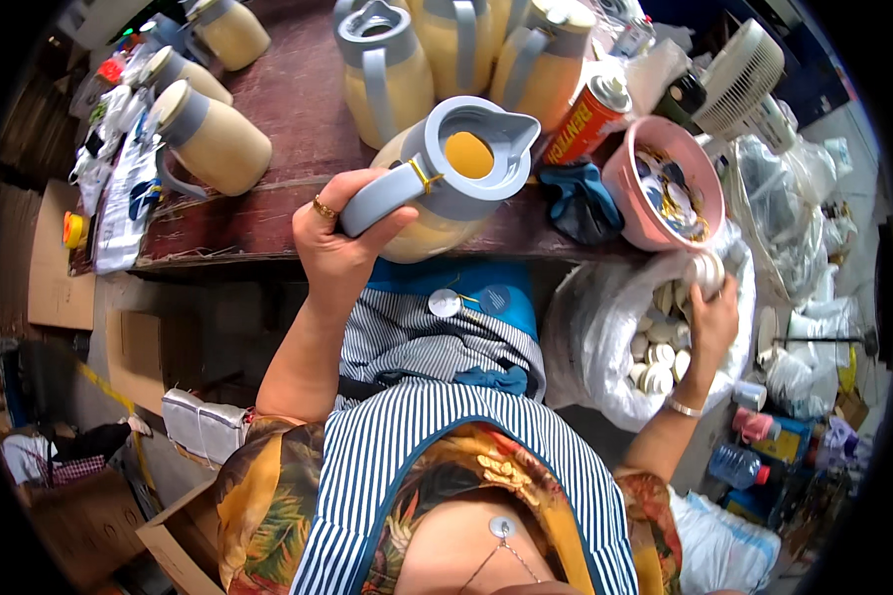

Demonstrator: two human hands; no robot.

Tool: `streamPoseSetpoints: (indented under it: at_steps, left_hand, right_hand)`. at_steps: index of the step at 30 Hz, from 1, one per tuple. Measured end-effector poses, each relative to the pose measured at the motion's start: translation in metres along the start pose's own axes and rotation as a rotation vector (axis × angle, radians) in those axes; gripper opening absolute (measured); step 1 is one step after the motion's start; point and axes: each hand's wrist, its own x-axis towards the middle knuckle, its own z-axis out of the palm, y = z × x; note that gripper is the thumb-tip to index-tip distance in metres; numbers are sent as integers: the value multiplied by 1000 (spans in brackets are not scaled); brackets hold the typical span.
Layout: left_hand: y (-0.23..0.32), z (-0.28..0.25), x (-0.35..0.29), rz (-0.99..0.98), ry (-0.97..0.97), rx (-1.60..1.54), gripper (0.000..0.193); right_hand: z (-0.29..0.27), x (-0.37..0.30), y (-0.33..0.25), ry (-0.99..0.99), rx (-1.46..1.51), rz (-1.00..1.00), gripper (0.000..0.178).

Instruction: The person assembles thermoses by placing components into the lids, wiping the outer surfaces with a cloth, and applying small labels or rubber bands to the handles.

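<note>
My left hand (339, 238) is closed round the grey handle of a cream-and-grey vacuum jug (476, 203), which leans at the table's near edge. Its lidless top shows an orange-yellow inside, and a yellow tie circles the handle's upper end. At the right, my right hand (712, 322) grips a white round stopper (704, 268) above an open white plastic sack (585, 332). Many similar white stoppers (657, 377) lie inside the sack. Beside it, a pink bucket (620, 178) holds small round tags with yellow ties.
More vacuum jugs (382, 89) stand at the back of the dark red table (293, 59); others (228, 149) lie at its left. A red spray can (580, 124) and a blue-black glove (577, 203) sit near the bucket. A white fan (744, 74) and plastic bags are at the right.
</note>
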Motion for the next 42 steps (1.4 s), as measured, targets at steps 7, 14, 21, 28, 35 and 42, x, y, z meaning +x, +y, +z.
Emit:
streamPoseSetpoints:
  at_steps: [7, 14, 21, 28, 35, 42]
  left_hand:
    - [6, 1, -7, 35, -192, -74, 35]
    - [15, -25, -5, -76, -301, -223, 36]
    - [15, -57, 11, -261, -536, -401, 47]
    - [2, -54, 23, -281, -852, -511, 42]
    - [47, -10, -51, 332, -246, 545, 39]
    - [22, -105, -12, -561, -482, -307, 33]
  right_hand:
    - [-60, -16, -120, 230, 702, -533, 57]
    - [-94, -3, -212, -83, 629, -1405, 79]
    - [-86, -2, -284, -267, 782, -1761, 61]
    - [-83, -27, -301, -21, 840, -2156, 36]
    - [-25, -63, -270, -622, 1040, -507, 59]
    - [-87, -55, -262, -135, 407, -2041, 54]
